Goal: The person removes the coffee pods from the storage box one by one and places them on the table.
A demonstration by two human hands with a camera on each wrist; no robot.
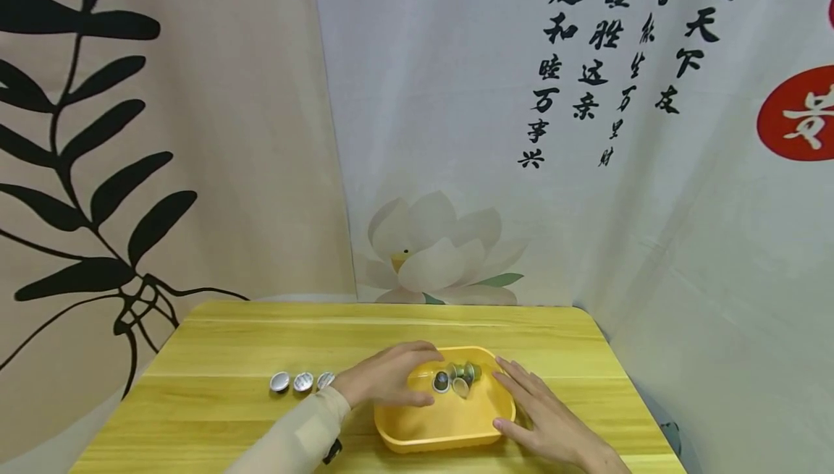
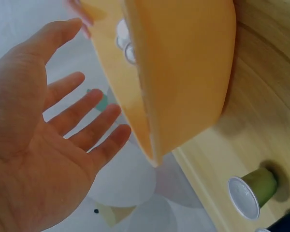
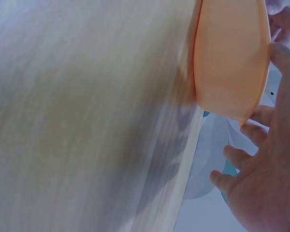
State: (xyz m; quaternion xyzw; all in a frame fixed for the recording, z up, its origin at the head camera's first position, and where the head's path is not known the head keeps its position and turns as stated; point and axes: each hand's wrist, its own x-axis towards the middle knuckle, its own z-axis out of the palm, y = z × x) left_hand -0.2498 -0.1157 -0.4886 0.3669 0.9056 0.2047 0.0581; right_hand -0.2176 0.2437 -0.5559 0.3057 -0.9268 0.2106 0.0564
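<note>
A yellow plastic tray (image 1: 449,436) sits on the wooden table (image 1: 228,358) near its front edge. Several small metal capsules (image 1: 456,377) lie at the tray's far end. My left hand (image 1: 391,376) reaches over the tray's left rim with loosely spread fingers and holds nothing. In the left wrist view that hand (image 2: 53,145) shows an empty palm beside the tray (image 2: 183,72). My right hand (image 1: 541,409) lies flat against the tray's right side, thumb at the front corner. In the right wrist view its fingers (image 3: 261,116) touch the tray's rim (image 3: 232,58).
Three silver-topped capsules (image 1: 302,381) stand in a row on the table left of my left wrist. One green one (image 2: 251,191) shows in the left wrist view. Printed cloth hangs behind the table; the table's right edge is close to the tray.
</note>
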